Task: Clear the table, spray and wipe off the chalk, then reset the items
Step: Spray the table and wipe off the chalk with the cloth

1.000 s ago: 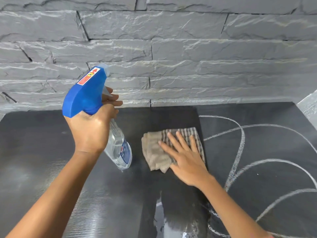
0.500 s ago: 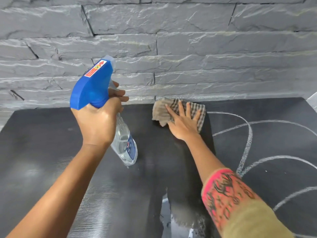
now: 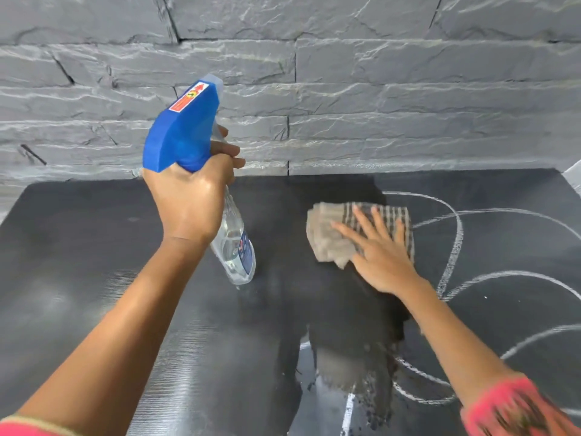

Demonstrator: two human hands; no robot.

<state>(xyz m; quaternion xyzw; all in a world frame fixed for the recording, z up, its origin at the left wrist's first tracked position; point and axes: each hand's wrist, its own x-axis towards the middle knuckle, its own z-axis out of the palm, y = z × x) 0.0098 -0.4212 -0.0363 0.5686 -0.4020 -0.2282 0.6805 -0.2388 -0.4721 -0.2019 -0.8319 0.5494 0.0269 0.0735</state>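
Observation:
My left hand [image 3: 188, 202] grips the neck of a clear spray bottle [image 3: 234, 247] with a blue trigger head [image 3: 180, 133], held up above the left half of the black table [image 3: 78, 247]. My right hand [image 3: 377, 250] presses flat, fingers spread, on a crumpled beige checked cloth [image 3: 330, 234] lying on the table's middle. White chalk lines [image 3: 456, 243] curve over the right part of the table, just right of the cloth. A wet dark streak [image 3: 352, 325] runs from the cloth toward me.
A grey stone-brick wall [image 3: 345, 105] rises directly behind the table's far edge. The table's left half looks dull and wiped. More chalk marks [image 3: 421, 391] show near the front, by my right forearm.
My right hand has slid the cloth back from the table's far edge toward me. The left hand keeps the bottle raised in about the same place.

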